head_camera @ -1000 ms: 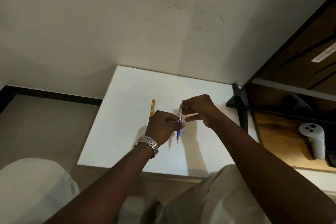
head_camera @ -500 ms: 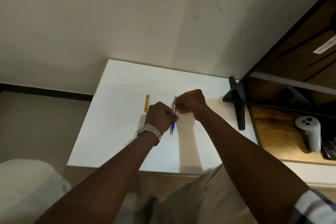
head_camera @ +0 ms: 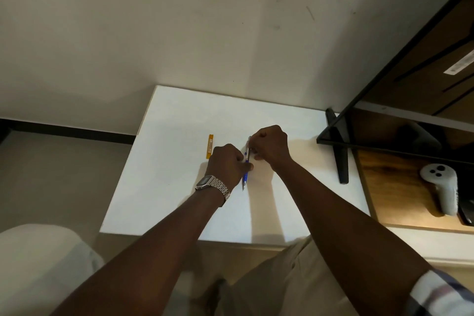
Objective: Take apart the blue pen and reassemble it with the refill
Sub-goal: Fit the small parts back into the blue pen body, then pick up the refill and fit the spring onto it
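Observation:
A blue pen (head_camera: 245, 174) with a clear upper barrel stands nearly upright over the white board (head_camera: 174, 182), tip pointing toward me. My left hand (head_camera: 227, 165), with a metal watch on the wrist, grips the blue lower part. My right hand (head_camera: 269, 147) pinches the upper, clear end of the same pen. A narrow orange packet (head_camera: 210, 146), possibly the refill pack, lies flat on the board just left of my left hand. The pen's middle is hidden by my fingers.
A black monitor stand foot (head_camera: 339, 151) rests on the board's right edge under a dark screen (head_camera: 410, 84). A white controller (head_camera: 442, 187) lies on the wooden desk (head_camera: 389, 192) at right. The wall is behind the board; my legs are below.
Both hands have stayed on the pen and closed in on it; my right fingers have curled tighter round the upper end. The view has shifted slightly.

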Demonstrator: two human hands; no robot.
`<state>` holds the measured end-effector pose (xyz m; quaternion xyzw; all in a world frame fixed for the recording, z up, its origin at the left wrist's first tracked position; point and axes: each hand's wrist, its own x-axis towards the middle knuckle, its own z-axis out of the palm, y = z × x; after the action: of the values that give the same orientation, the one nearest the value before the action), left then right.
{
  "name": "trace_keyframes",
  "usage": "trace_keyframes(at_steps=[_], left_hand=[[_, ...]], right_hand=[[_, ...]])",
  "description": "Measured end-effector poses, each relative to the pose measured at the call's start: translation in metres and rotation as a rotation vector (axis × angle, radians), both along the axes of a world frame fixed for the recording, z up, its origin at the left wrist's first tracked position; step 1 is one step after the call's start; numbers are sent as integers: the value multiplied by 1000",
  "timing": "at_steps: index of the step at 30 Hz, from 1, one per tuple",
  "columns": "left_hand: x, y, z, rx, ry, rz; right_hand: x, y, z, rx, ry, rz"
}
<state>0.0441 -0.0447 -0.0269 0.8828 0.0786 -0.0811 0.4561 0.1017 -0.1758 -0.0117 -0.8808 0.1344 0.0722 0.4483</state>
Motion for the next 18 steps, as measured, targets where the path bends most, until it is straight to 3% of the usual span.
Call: trace_keyframes(at_steps=[7, 10, 14, 18], left_hand=[[4, 47, 25, -234, -44, 173], [18, 83, 31, -102, -80, 179], [34, 100, 28, 97, 6, 106], [43, 83, 24, 275, 53, 6]], right_hand=[[-2, -2, 9, 19, -9, -1], [-9, 2, 19, 30, -69, 26], [-26, 24, 24, -48, -48, 182], [-50, 44, 21, -233, -47, 355]])
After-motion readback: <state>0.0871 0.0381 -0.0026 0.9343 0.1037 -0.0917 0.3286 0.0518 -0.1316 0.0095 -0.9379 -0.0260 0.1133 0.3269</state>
